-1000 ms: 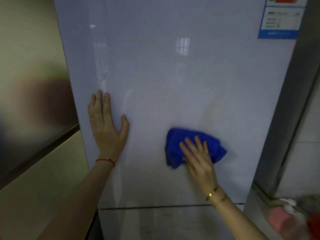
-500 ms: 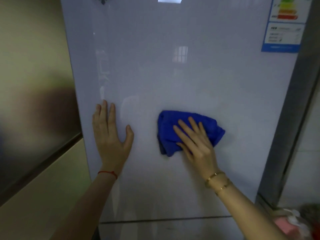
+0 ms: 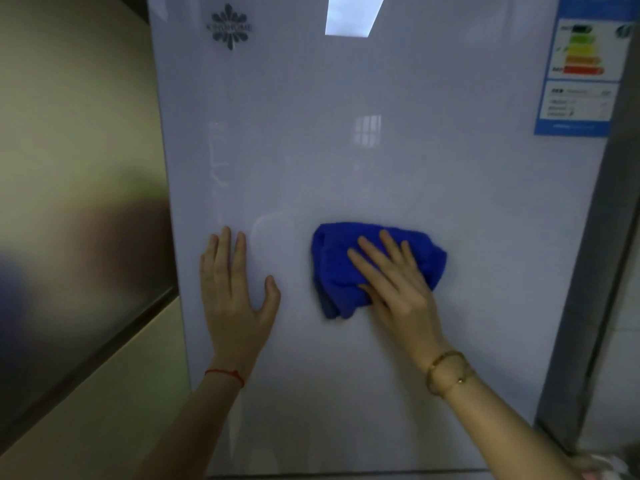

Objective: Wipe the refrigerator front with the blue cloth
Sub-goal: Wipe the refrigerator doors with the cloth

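Pressing flat with fingers spread, the right hand (image 3: 398, 289) pins the blue cloth (image 3: 374, 265) against the refrigerator front (image 3: 381, 174), roughly mid-door. The left hand (image 3: 235, 299) lies open, palm on the door, just beside the cloth and holding nothing. Bunched into a wad, the cloth runs longer side to side than up and down. Higher up sit a brand emblem (image 3: 230, 26) at the left and an energy label (image 3: 585, 71) at the right edge. A beige cabinet panel (image 3: 79, 133) flanks the door's left side.
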A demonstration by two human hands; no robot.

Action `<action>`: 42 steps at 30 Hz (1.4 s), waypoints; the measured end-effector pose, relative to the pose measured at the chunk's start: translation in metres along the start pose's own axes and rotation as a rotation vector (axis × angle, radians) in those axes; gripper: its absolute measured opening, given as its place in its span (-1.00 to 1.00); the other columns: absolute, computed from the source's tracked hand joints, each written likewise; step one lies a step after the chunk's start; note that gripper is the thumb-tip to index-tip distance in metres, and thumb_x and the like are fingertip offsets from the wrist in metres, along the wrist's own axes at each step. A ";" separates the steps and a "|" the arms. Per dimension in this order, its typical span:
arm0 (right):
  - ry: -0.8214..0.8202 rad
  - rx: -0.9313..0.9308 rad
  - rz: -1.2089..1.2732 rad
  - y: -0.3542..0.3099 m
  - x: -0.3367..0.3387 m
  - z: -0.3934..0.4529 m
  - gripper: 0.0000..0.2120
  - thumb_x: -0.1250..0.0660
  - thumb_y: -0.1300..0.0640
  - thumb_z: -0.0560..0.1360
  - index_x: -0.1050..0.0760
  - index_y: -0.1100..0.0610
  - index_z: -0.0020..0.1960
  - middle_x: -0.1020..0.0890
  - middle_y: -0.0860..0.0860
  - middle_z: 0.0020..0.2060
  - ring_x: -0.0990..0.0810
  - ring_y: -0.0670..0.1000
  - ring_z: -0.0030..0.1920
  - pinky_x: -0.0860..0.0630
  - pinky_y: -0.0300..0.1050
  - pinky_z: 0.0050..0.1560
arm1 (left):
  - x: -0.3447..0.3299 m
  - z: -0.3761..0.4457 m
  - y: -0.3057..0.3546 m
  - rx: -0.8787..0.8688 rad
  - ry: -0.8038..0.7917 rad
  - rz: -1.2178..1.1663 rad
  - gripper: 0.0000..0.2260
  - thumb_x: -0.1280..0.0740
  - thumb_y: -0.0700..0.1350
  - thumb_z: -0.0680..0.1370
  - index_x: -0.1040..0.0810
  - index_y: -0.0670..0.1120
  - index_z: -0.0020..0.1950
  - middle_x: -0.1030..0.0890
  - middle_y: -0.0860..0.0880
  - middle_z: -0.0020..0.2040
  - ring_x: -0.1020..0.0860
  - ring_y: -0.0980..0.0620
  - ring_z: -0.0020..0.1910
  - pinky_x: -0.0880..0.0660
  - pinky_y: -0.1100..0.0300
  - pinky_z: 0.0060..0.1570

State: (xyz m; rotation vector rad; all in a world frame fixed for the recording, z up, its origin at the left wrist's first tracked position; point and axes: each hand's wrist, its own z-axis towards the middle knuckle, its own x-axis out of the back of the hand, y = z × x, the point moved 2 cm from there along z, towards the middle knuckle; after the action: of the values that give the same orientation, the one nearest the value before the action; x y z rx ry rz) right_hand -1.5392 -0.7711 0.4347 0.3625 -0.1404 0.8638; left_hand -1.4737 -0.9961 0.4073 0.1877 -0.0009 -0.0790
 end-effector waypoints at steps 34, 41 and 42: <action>0.229 -0.501 0.052 0.052 0.019 -0.077 -0.62 -0.17 0.27 0.60 -0.34 0.18 0.41 -0.27 0.05 0.46 -0.12 0.16 0.54 0.10 0.07 0.57 | 0.000 0.000 0.003 -0.008 0.019 0.019 -0.46 -0.27 -0.11 0.57 -0.26 -0.28 0.51 -0.27 -0.25 0.53 -0.19 -0.23 0.56 -0.08 -0.11 0.58; -0.251 -0.065 -0.092 0.008 -0.011 -0.189 -0.54 0.06 0.06 0.66 0.00 -0.08 0.54 0.01 -0.17 0.55 0.04 -0.02 0.57 0.15 -0.02 0.58 | 0.000 -0.002 0.002 -0.004 0.005 0.011 -0.46 -0.25 -0.09 0.58 -0.25 -0.29 0.51 -0.25 -0.25 0.54 -0.18 -0.22 0.56 -0.06 -0.09 0.59; -0.249 -0.073 -0.088 0.012 -0.007 -0.184 -0.55 0.08 0.06 0.66 0.00 -0.09 0.54 0.01 -0.18 0.55 0.04 -0.03 0.57 0.16 -0.03 0.58 | -0.001 -0.002 0.002 -0.002 0.004 0.012 -0.45 -0.26 -0.09 0.58 -0.25 -0.28 0.51 -0.25 -0.25 0.54 -0.17 -0.22 0.56 -0.05 -0.08 0.59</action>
State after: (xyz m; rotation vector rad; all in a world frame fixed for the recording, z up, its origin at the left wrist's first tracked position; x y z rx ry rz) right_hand -1.5581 -0.7017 0.2652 0.4047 -0.3832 0.7229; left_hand -1.4744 -0.9935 0.4061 0.1854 0.0019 -0.0671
